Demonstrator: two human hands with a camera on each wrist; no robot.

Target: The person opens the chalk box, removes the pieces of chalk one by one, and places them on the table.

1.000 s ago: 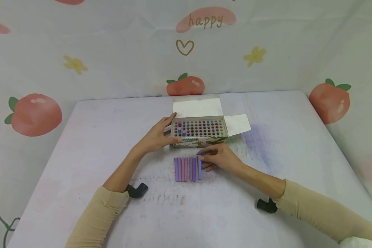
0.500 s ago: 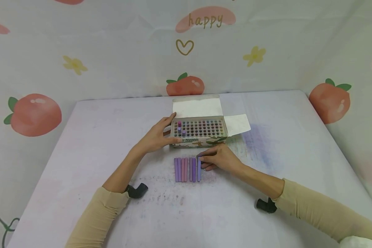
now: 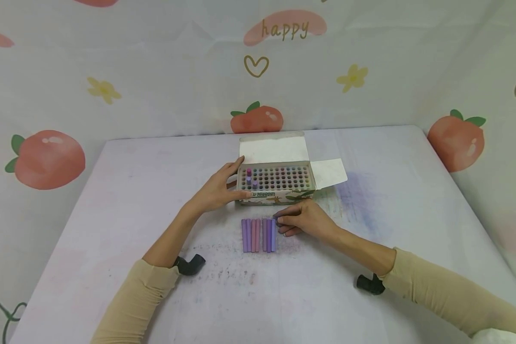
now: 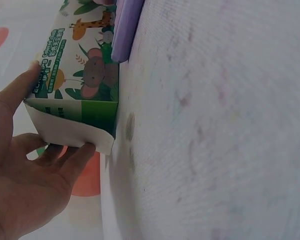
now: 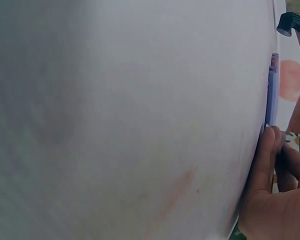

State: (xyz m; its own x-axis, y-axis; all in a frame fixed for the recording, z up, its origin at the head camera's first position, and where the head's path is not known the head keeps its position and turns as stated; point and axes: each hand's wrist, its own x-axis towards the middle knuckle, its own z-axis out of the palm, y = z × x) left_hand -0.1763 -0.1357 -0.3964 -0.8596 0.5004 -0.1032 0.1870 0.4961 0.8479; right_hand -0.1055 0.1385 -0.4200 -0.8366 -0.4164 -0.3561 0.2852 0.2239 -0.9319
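An open cardboard chalk box (image 3: 279, 197) stands on the table, its top showing rows of holes. My left hand (image 3: 217, 191) grips the box's left end, thumb at the front; in the left wrist view its fingers touch the white end flap (image 4: 65, 129). In front of the box lies a row of purple and pink chalk sticks (image 3: 253, 235). At the row's right end, my right hand (image 3: 303, 219) pinches the far end of a blue-violet chalk stick (image 3: 273, 236), lying alongside its neighbour. In the right wrist view the fingertips (image 5: 270, 134) meet this stick's end.
A few magenta and lilac chalk sticks (image 3: 249, 180) stand in the box's left holes. The box's lid (image 3: 275, 148) lies back and a side flap (image 3: 328, 173) sticks out right. Chalk smudges (image 3: 361, 203) mark the white tabletop. A patterned cloth (image 3: 176, 71) hangs behind.
My right hand has brought the blue-violet chalk stick left, closing the gap to the purple one beside it. The left hand and the box have stayed put.
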